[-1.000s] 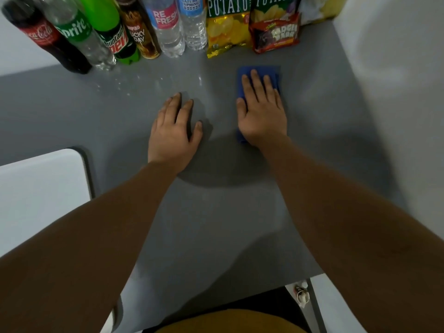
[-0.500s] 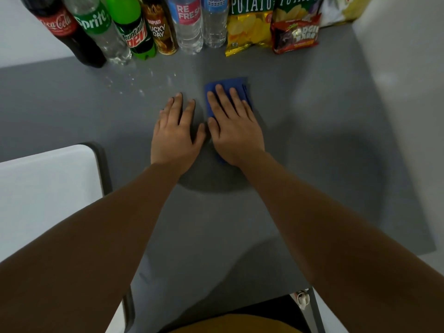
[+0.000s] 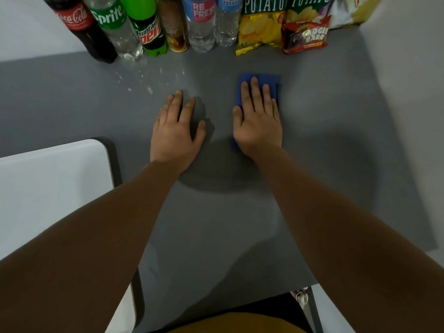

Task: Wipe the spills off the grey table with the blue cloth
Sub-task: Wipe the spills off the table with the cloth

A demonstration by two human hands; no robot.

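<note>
Under the right hand (image 3: 258, 126) — blue cloth (image 3: 259, 79), folded flat

Open grey table (image 3: 336, 145) around both hands, bottles (image 3: 153, 27) and snack bags (image 3: 283, 27) along the far edge.

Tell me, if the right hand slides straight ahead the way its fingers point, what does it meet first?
Probably the yellow potato chip bag; the right hand, flat on the blue cloth, points roughly at it.
</note>
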